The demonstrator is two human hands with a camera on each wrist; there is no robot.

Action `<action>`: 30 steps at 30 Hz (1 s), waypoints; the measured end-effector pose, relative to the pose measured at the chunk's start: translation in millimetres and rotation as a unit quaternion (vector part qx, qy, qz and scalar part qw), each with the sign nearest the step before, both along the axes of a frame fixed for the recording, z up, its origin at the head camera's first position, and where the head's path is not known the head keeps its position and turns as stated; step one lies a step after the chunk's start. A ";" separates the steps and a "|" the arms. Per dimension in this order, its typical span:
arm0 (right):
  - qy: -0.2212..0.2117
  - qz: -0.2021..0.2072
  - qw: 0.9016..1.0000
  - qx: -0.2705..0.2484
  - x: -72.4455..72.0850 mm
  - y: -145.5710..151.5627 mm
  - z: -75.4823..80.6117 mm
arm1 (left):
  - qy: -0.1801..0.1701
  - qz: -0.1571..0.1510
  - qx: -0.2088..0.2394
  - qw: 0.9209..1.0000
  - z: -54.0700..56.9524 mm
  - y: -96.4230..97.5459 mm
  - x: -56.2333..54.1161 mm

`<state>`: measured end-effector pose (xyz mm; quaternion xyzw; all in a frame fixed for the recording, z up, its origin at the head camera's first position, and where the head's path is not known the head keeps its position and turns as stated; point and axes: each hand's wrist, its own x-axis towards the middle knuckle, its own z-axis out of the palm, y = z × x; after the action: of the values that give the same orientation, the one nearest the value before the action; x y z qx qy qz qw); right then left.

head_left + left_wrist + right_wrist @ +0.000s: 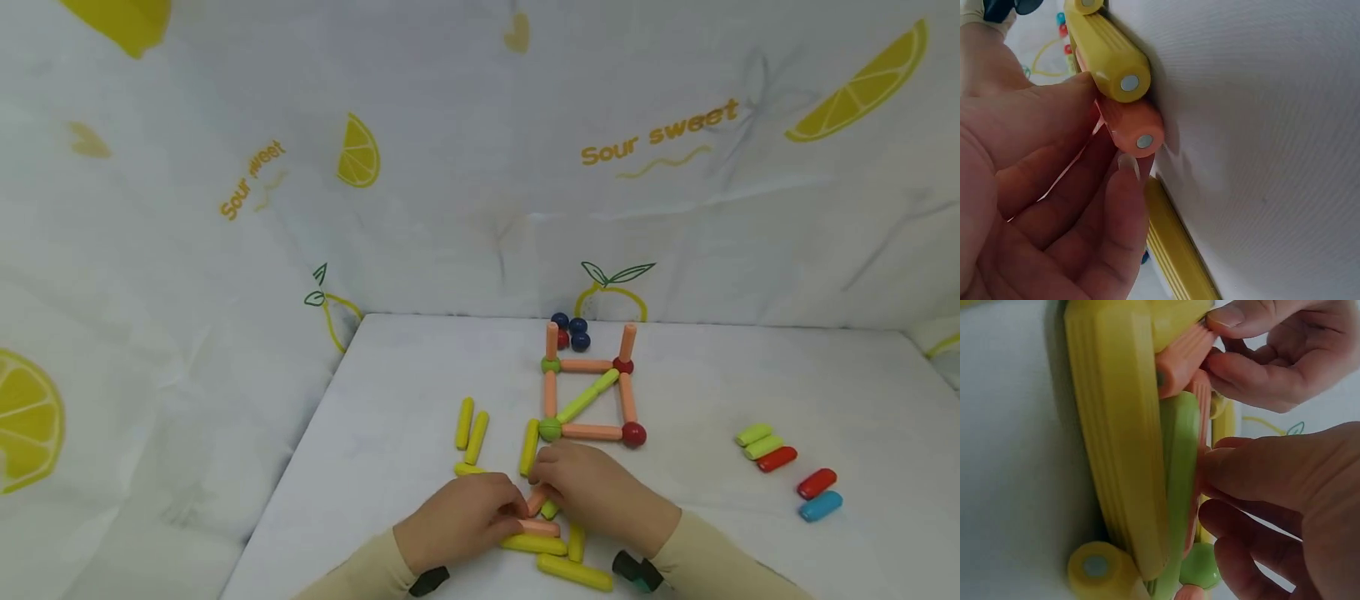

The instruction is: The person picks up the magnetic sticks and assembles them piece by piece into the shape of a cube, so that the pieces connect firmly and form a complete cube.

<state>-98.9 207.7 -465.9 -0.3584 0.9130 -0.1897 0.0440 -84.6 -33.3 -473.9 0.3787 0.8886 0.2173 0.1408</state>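
Side by side, both hands work among loose ribbed magnetic rods near the front of the table. My left hand point(463, 517) pinches an orange rod point(1137, 122) between thumb and fingertips, with a yellow rod point(1112, 62) right against it. With its thumb and fingers, my right hand point(596, 492) pinches another orange rod point(536, 502), whose far part its fingers hide. A light green rod point(1180, 456) lies alongside that one. Just beyond the hands lies a square frame of orange rods point(592, 432) with green and red balls at its corners and a light green diagonal point(588, 396).
Two orange rods rise from the frame's far corners. Behind it sit several blue balls point(580, 342) and a red ball point(563, 339). Yellow rods point(464, 423) lie left of the frame, others point(574, 572) in front. Short green, red and blue pieces point(821, 506) lie at right.
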 end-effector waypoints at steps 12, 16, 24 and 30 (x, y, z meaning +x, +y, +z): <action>0.027 0.017 0.998 0.046 -4.8 -3.7 -1.4 | 0.040 -0.018 -0.049 0.998 -4.8 -1.6 1.0; -0.017 -0.004 1.000 0.018 -6.6 7.6 2.3 | 0.037 -0.015 -0.012 0.999 -3.1 -4.7 -2.0; -0.097 -0.096 0.982 -0.129 -20.1 55.2 13.4 | -0.063 0.040 0.113 0.991 6.2 4.9 -25.2; -0.117 -0.166 0.961 -0.187 -27.2 80.9 9.1 | -0.104 0.075 0.161 0.979 11.4 25.2 -52.5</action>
<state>-126.2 288.6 -456.8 -0.1787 0.8963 -0.4028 0.0506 -137.1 -8.2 -462.5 0.3040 0.8482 0.4057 0.1533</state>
